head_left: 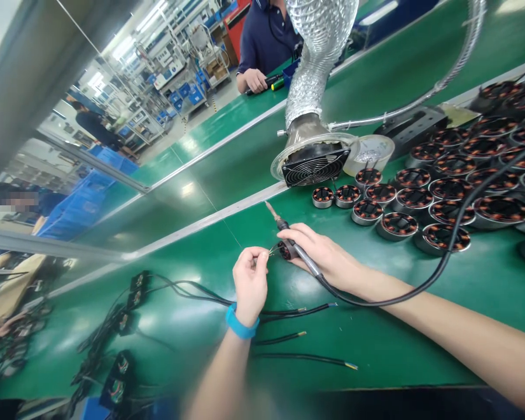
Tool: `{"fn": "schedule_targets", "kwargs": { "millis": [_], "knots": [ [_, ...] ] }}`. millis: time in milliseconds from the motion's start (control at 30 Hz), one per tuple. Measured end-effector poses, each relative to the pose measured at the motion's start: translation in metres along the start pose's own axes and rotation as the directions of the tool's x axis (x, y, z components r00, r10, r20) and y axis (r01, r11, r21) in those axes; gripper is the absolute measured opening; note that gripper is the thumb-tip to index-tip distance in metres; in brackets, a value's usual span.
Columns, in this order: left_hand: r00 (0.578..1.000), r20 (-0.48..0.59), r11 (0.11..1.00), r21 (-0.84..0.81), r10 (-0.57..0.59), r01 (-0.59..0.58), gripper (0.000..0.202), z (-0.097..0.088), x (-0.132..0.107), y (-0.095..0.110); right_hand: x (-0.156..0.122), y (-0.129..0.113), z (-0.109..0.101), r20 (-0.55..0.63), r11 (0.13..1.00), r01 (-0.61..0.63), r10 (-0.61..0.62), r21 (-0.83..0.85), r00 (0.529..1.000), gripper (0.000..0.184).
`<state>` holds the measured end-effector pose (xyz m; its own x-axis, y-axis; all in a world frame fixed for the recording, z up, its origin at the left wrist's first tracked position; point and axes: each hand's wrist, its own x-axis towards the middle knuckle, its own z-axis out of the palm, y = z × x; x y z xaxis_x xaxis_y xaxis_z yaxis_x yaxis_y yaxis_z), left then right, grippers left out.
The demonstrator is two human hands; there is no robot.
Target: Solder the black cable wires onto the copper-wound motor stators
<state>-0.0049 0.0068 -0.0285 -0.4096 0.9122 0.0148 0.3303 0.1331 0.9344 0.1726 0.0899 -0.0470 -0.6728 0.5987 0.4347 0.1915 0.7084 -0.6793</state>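
Nearest lens: our bare right forearm (464, 344), coming in from lower right, and our bare left forearm (219, 379) under a bright blue wristband (241, 322). Our left hand (250, 286) was clenched, fingertips (262, 255) pinching thin bare wire strands (273, 249) right beside a small dark copper-wound motor stator (286, 251). Our right hand (326, 254) was wrapped round a black-handled soldering iron (300, 248), its slim metal tip (271, 210) angled up and away from the stator. Could not tell if the stator sat on the mat or was held. Thick black cord (424, 280) ran from the iron to upper right across a green bench mat (398, 350).

Loose black cables with stripped ends (304, 356) lay below our left wrist; black connector leads (131, 297) sat further left. Rows of round metal-cased stators with copper windings (450, 186) stood upper right, well apart from our hands. Behind them: clear plastic tub (370, 154), silver foil duct (319, 58) ending in a black fan grille (315, 166). Across the bench, a co-worker's hand (254, 80) rested on a black tool (262, 86).
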Motion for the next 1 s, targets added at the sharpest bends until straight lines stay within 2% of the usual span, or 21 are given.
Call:
{"fn": "schedule_targets", "kwargs": {
  "millis": [67, 167, 333, 533, 800, 1000],
  "knots": [
    [0.997, 0.057, 0.998, 0.01, -0.059, 0.059, 0.029, -0.006, 0.006, -0.002, 0.003, 0.001, -0.004, 0.056, 0.998, 0.029, -0.026, -0.053, 0.998, 0.043],
    [0.976, 0.177, 0.991, 0.024, -0.13, 0.128, 0.032, -0.014, 0.013, 0.0, 0.004, 0.003, -0.003, 0.081, 0.996, 0.045, -0.039, -0.08, 0.996, 0.041],
    [0.94, 0.326, 0.994, 0.072, -0.097, 0.078, 0.027, -0.016, 0.02, 0.009, 0.002, 0.004, 0.002, 0.077, 0.994, 0.066, -0.059, -0.09, 0.995, 0.041],
    [0.942, 0.334, 0.967, 0.249, -0.039, -0.049, 0.018, -0.007, 0.023, 0.009, 0.002, 0.003, 0.002, 0.073, 0.989, 0.075, -0.066, -0.127, 0.995, 0.044],
    [0.939, 0.343, 0.944, 0.307, 0.008, -0.12, 0.018, -0.01, 0.029, 0.006, 0.001, 0.006, 0.006, 0.015, 0.988, 0.096, -0.095, -0.118, 0.995, 0.048],
    [0.899, 0.438, 0.972, 0.205, 0.014, -0.115, 0.017, -0.011, 0.029, 0.01, 0.002, 0.002, 0.003, 0.057, 0.984, 0.088, -0.08, -0.154, 0.995, 0.047]
  ]
}}
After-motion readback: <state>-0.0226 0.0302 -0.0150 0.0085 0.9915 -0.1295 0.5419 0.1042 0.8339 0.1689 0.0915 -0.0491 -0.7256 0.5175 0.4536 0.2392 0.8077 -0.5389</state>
